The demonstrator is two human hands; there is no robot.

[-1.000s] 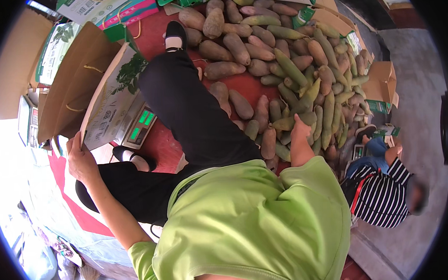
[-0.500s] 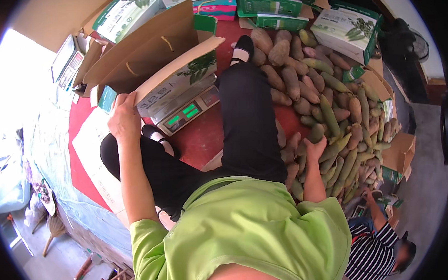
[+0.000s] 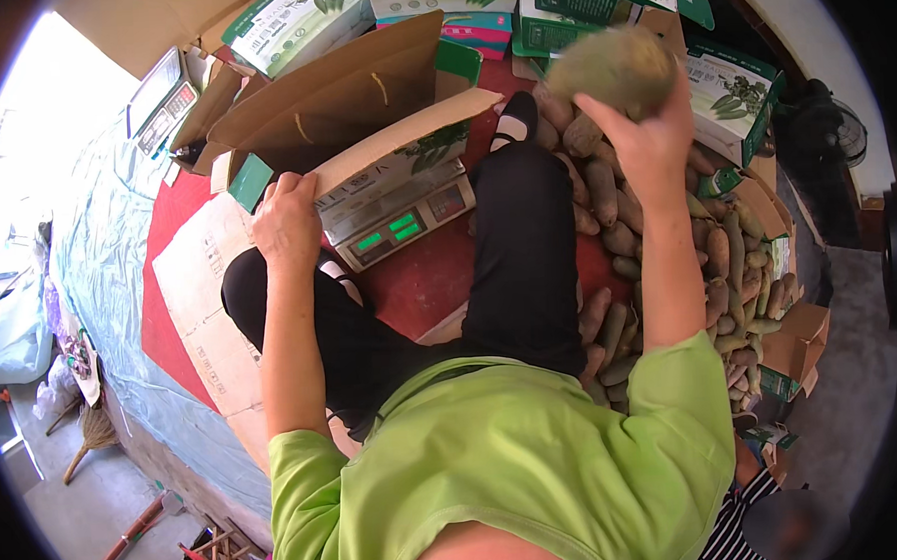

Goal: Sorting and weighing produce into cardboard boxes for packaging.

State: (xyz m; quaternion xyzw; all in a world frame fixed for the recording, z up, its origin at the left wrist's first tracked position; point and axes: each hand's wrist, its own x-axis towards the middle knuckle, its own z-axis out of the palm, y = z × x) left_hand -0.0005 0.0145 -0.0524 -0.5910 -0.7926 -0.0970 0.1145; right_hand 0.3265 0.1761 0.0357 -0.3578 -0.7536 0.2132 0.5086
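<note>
My left hand point(image 3: 288, 222) is closed on the near left edge of an open cardboard carton point(image 3: 345, 89), beside its green corner flap. The carton has brown insides, cord loops and a printed leafy picture. It stands on a digital scale point(image 3: 406, 227) with lit green figures, between my legs. My right hand point(image 3: 657, 121) is raised over the far part of the heap, fingers wrapped round a thick greenish-brown radish point(image 3: 615, 71), smeared by motion. Below and to the right lies the heap of long green and earthy brown radishes point(image 3: 610, 193), partly hidden by my right forearm.
Printed cartons point(image 3: 297, 26) line the back, and another carton point(image 3: 731, 97) stands beyond the heap. A second scale point(image 3: 166, 107) is at the far left. A black fan point(image 3: 842, 128) stands at right. A person in a striped shirt point(image 3: 734, 518) is at lower right.
My right hand has lifted the radish from the heap and carried it up and away from me. My left hand stays on the carton edge. The whole view has shifted slightly.
</note>
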